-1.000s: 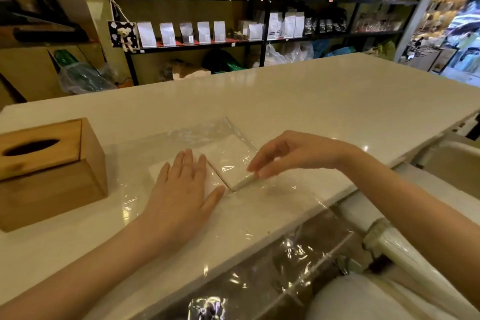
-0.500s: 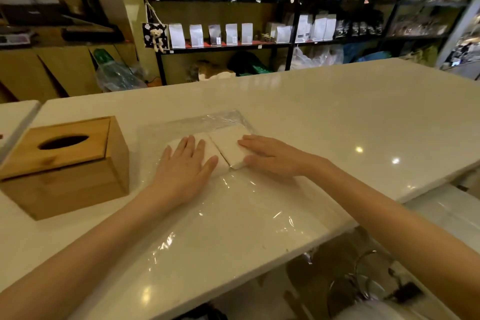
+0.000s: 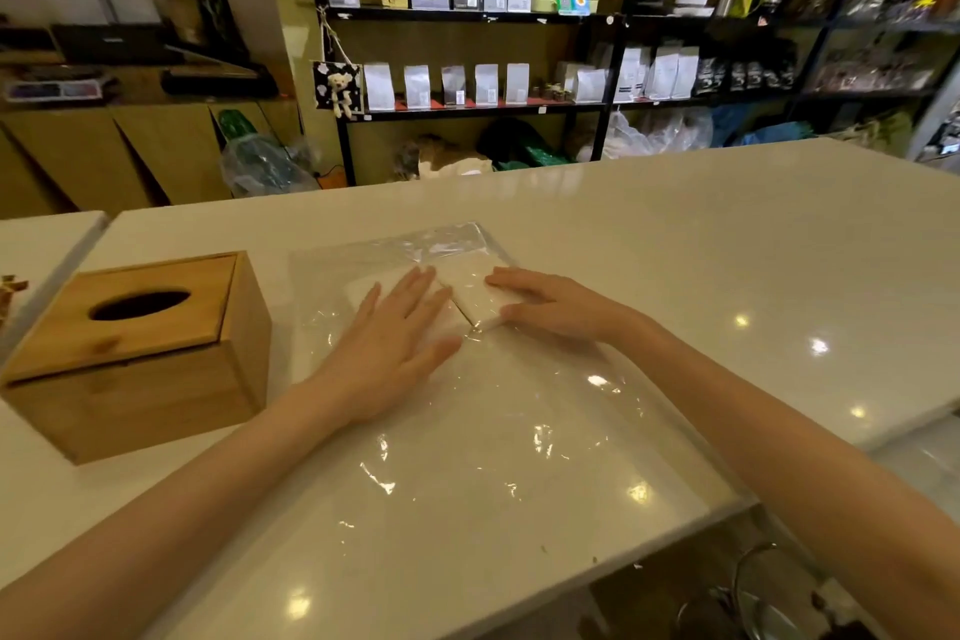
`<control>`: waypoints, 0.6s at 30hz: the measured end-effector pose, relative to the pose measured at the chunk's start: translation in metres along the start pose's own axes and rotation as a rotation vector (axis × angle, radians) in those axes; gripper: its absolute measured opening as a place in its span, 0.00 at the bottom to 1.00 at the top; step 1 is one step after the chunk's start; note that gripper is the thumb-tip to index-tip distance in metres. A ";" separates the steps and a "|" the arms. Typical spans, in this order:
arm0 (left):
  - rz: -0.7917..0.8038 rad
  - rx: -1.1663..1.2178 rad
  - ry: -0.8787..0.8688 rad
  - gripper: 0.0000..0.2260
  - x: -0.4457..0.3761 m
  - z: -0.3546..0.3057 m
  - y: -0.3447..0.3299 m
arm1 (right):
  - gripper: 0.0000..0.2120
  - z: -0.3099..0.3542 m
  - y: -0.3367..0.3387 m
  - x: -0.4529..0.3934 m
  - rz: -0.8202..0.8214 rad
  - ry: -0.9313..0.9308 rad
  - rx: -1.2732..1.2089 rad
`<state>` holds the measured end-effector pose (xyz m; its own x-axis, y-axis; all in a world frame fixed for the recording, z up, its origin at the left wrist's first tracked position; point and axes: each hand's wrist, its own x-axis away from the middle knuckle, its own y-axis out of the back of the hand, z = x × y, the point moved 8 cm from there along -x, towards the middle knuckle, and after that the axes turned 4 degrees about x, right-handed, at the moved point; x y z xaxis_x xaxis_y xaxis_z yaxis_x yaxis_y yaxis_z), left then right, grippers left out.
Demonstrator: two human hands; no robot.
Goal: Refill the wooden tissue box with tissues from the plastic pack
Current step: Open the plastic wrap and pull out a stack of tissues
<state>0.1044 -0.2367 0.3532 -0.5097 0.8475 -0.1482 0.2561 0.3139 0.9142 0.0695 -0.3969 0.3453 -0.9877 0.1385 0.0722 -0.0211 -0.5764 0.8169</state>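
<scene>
The wooden tissue box (image 3: 130, 353) stands at the left of the white counter, lid on, its oval slot dark. A large clear plastic pack (image 3: 493, 431) lies flat in the middle, running to the counter's front edge. Inside its far end sit two white tissue stacks (image 3: 470, 288) side by side. My left hand (image 3: 395, 348) lies flat with straight fingers on the left stack, over the plastic. My right hand (image 3: 550, 309) rests on the right stack, fingers straight on top and thumb against its near edge.
The white counter (image 3: 727, 250) stretches far to the right and back. A second counter edge (image 3: 47, 234) adjoins at the far left. Black shelves (image 3: 467, 104) with pouches stand behind. A metal-rimmed object (image 3: 769, 592) sits below the front edge at lower right.
My right hand moved from pinching the right stack's near corner to resting flat on top of it. The left hand stayed pressed on the left stack. The camera view shifted to the left.
</scene>
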 end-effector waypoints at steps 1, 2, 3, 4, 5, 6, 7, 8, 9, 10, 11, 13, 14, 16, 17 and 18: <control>0.044 -0.015 -0.105 0.42 0.007 -0.011 0.000 | 0.24 -0.001 0.001 -0.001 0.004 0.005 0.005; 0.100 -0.033 -0.196 0.39 0.015 -0.022 -0.003 | 0.24 -0.001 0.002 -0.002 0.010 0.012 0.014; 0.156 -0.055 -0.264 0.37 0.022 -0.031 -0.007 | 0.25 -0.001 0.001 -0.004 0.019 0.021 0.023; 0.203 -0.077 -0.312 0.36 0.029 -0.037 -0.011 | 0.25 0.000 0.001 -0.005 0.027 0.030 0.032; 0.247 -0.104 -0.344 0.35 0.035 -0.043 -0.017 | 0.25 0.000 0.001 -0.006 0.033 0.032 0.038; 0.289 -0.129 -0.360 0.34 0.040 -0.046 -0.023 | 0.25 0.001 0.001 -0.007 0.032 0.027 0.039; 0.327 -0.137 -0.361 0.33 0.043 -0.048 -0.029 | 0.25 0.001 0.002 -0.007 0.021 0.013 0.033; 0.353 -0.134 -0.355 0.32 0.046 -0.048 -0.034 | 0.26 0.002 0.004 -0.005 -0.004 0.003 0.014; 0.362 -0.130 -0.348 0.31 0.046 -0.048 -0.037 | 0.26 0.004 0.009 -0.003 -0.042 0.003 -0.014; 0.365 -0.130 -0.341 0.30 0.046 -0.047 -0.039 | 0.25 0.010 0.015 0.002 -0.090 0.022 -0.045; 0.367 -0.131 -0.336 0.29 0.045 -0.046 -0.040 | 0.23 0.017 0.022 0.009 -0.142 0.052 -0.075; 0.371 -0.108 -0.328 0.28 0.044 -0.044 -0.042 | 0.17 0.035 0.036 0.025 -0.222 0.119 -0.156; 0.376 -0.090 -0.320 0.28 0.043 -0.044 -0.042 | 0.13 0.044 0.042 0.035 -0.230 0.146 -0.220; 0.387 -0.065 -0.311 0.29 0.042 -0.044 -0.043 | 0.08 0.063 0.046 0.054 -0.169 0.200 -0.350; 0.387 -0.047 -0.310 0.29 0.042 -0.044 -0.042 | 0.08 0.072 0.044 0.063 -0.105 0.222 -0.387; 0.382 -0.009 -0.305 0.28 0.041 -0.043 -0.041 | 0.09 0.080 0.040 0.072 -0.017 0.239 -0.410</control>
<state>0.0377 -0.2337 0.3261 -0.1164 0.9885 0.0964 0.3703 -0.0469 0.9277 0.0097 -0.3449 0.4289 -0.9936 -0.0104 -0.1121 -0.0497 -0.8526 0.5201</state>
